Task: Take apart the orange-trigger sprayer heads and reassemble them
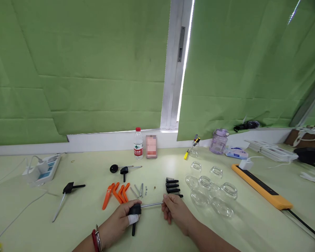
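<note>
light: bright window gap (185, 59) | tabletop (154, 241): soft shadows lower right | pink item (151, 147): pixelated | edges: wide-angle stretch

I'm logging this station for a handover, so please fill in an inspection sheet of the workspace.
Surface: pale table; spills: nothing seen.
Work items: black-headed rod in hand; three similar tools on the table; orange pieces, metal pins and black pieces beyond the hands.
Clutter: water bottle, purple jug, clear containers, orange power strip.
Grip: left hand holds the black head; right hand pinches the rod's far end.
Cables: white cable at left; black cable from the orange strip; neither touches the hands.
Surroundings: green blinds, window frame.
</note>
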